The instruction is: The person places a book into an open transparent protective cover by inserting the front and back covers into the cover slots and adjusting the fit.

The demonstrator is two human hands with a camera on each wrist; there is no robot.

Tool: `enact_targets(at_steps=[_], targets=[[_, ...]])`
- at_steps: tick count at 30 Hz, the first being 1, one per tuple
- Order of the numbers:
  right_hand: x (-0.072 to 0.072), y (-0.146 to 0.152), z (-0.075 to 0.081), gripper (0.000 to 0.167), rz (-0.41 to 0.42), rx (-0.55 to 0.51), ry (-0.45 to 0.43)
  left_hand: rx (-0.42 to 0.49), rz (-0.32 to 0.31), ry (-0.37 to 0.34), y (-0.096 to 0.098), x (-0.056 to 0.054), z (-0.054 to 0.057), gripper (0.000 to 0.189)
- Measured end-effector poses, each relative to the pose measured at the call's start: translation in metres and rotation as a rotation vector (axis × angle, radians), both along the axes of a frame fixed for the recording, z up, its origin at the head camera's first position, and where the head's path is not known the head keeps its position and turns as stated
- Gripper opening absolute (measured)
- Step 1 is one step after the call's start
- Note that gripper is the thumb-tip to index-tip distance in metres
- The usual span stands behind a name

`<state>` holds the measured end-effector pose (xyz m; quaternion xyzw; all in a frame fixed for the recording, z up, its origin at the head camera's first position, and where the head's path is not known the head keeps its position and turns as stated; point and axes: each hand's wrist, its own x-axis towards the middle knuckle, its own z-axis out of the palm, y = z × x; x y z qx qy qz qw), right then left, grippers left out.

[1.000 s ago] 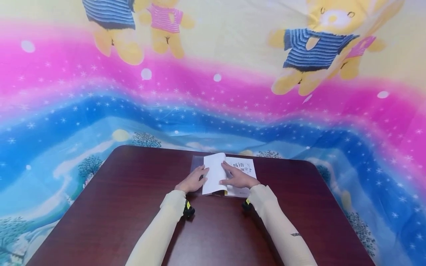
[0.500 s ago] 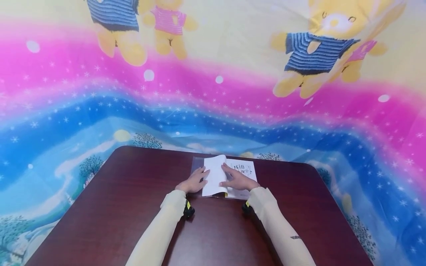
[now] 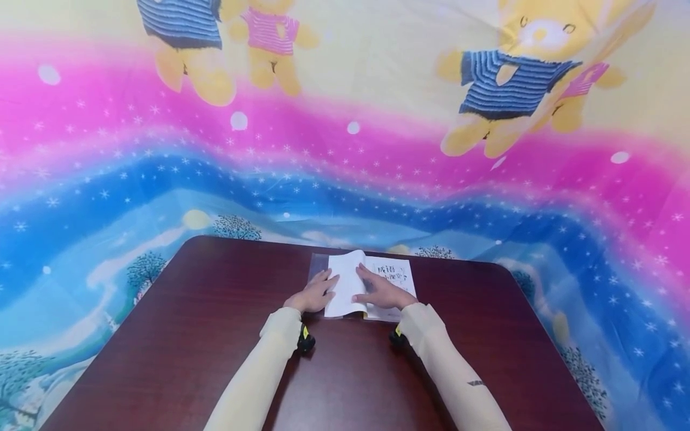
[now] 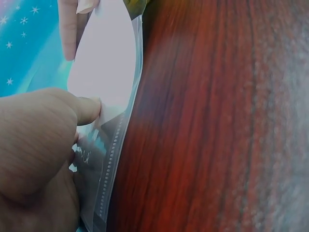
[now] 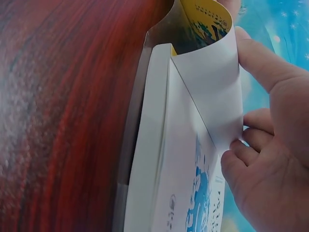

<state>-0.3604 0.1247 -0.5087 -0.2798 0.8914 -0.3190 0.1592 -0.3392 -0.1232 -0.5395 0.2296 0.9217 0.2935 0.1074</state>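
Note:
A paperback book (image 3: pixel 401 281) lies at the table's far edge, its title page showing dark printed characters in the head view. Its white-backed cover (image 3: pixel 345 287) is turned to the left and bows upward, with the yellow printed outside (image 5: pixel 205 24) visible in the right wrist view. Beneath the cover's left side is a clear plastic book sleeve (image 4: pixel 108 159). My left hand (image 3: pixel 312 293) rests at the cover's left edge, thumb touching cover and sleeve; its other fingers are partly hidden in the left wrist view. With fingers and thumb spread, my right hand (image 3: pixel 385 290) presses on the cover near the fold.
The dark red-brown table (image 3: pixel 215 335) has rounded far corners. Behind it hangs a cloth backdrop (image 3: pixel 334 161) printed with bears and snowflakes. Black wrist cameras (image 3: pixel 305 341) are worn at both cuffs.
The cover's loose edge has shifted slightly left, toward my left hand. My right hand has moved slightly left with it, while the left hand stays nearly still.

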Motion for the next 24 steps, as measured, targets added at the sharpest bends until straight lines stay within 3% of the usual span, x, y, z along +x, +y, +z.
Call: enact_targets(at_steps=[11,18,24], targets=[[0.001,-0.005,-0.001,0.088,0.011,0.015,0.019,-0.003,-0.003,0.010,-0.001,-0.001,-0.003,0.056],[0.001,-0.008,-0.001,0.089,0.015,0.046,0.025,0.026,-0.006,0.002,0.000,0.000,0.003,0.054],[0.005,-0.012,0.003,0.088,-0.003,0.060,0.022,0.001,-0.005,0.000,0.000,-0.003,0.002,0.055]])
